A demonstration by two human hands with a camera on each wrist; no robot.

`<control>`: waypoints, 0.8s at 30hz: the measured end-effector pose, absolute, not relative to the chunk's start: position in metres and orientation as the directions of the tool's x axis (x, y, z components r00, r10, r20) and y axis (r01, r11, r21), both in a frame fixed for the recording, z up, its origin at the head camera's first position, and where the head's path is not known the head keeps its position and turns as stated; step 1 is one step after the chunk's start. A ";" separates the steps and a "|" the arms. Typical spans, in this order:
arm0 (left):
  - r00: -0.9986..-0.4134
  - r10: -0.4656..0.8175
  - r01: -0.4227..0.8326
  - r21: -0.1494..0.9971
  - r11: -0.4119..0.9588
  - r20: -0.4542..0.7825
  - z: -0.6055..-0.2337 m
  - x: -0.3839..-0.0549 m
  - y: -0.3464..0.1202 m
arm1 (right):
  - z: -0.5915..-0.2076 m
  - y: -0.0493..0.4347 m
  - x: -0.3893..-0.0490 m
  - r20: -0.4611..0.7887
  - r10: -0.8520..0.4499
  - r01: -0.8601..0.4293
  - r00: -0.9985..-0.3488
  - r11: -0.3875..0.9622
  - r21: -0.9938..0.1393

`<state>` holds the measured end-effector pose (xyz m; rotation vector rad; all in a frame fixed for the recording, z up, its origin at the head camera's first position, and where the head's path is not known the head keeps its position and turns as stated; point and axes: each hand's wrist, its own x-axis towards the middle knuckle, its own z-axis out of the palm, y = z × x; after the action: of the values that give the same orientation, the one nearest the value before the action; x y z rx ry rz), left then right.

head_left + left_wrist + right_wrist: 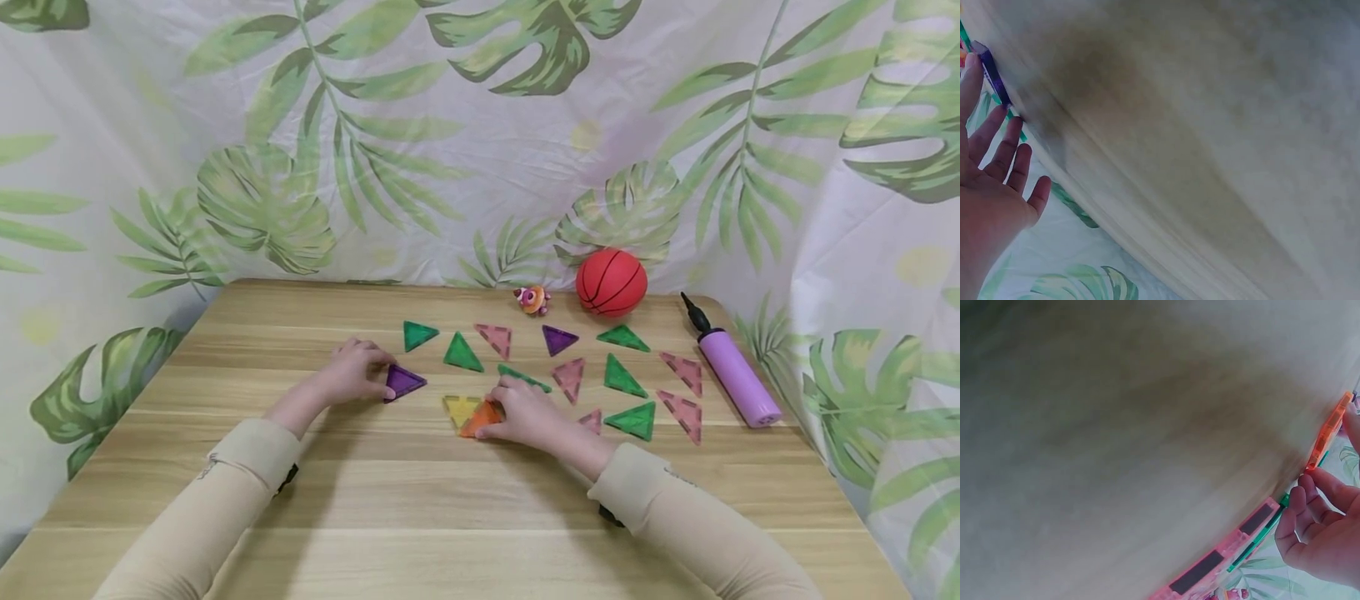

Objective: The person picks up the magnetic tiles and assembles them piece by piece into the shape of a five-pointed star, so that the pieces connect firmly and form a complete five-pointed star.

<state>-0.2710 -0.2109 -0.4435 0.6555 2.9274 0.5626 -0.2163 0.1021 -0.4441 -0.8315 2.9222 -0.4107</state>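
Note:
My left hand pinches a purple triangular magnetic tile by its left edge, thumb at the lower corner and fingertips at the upper one. In the left wrist view the same tile shows edge-on between thumb and index finger, the other fingers spread loosely. My right hand holds an orange triangular magnetic tile between thumb and index finger. That tile overlaps a yellow triangular tile in the head view. Just behind the right hand lies a green tile, partly hidden, and a pink tile shows beside the wrist.
More triangular tiles in green, pink and purple lie spread across the wooden table. Along the back stand a small toy figure and a red ball. A purple hand pump lies at the right.

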 end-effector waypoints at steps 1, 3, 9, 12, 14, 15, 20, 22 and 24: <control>-0.902 0.432 0.399 0.374 0.837 -0.006 -0.444 -0.271 -0.212 | -0.444 0.102 -0.216 0.000 -0.528 -0.507 -0.850 0.816 -0.276; -0.899 0.438 0.404 0.374 0.835 -0.009 -0.444 -0.269 -0.212 | -0.443 0.102 -0.217 0.002 -0.531 -0.511 -0.847 0.814 -0.277; -0.860 0.509 0.471 0.341 0.814 -0.027 -0.441 -0.263 -0.208 | -0.444 0.101 -0.217 -0.004 -0.528 -0.508 -0.849 0.818 -0.270; -0.832 0.553 0.515 0.323 0.794 -0.033 -0.442 -0.259 -0.204 | -0.445 0.100 -0.217 -0.015 -0.526 -0.501 -0.851 0.819 -0.278; -0.814 0.580 0.543 0.317 0.778 -0.028 -0.443 -0.256 -0.202 | -0.446 0.100 -0.216 -0.023 -0.525 -0.497 -0.851 0.819 -0.287; -0.803 0.595 0.558 0.317 0.767 -0.024 -0.444 -0.255 -0.200 | -0.446 0.099 -0.216 -0.027 -0.525 -0.495 -0.851 0.818 -0.291; -0.766 0.643 0.605 0.326 0.726 -0.011 -0.444 -0.247 -0.191 | -0.444 0.099 -0.216 -0.033 -0.521 -0.489 -0.853 0.821 -0.295; -0.755 0.656 0.619 0.325 0.715 -0.007 -0.443 -0.245 -0.188 | -0.443 0.099 -0.216 -0.028 -0.524 -0.496 -0.851 0.820 -0.286; -0.744 0.669 0.631 0.328 0.703 -0.001 -0.443 -0.243 -0.184 | -0.444 0.099 -0.217 -0.024 -0.531 -0.506 -0.847 0.820 -0.269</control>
<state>-0.2425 -0.1843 -0.4427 1.0680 2.7866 0.4698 -0.2166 0.0991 -0.4437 -0.8290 2.9032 -0.3880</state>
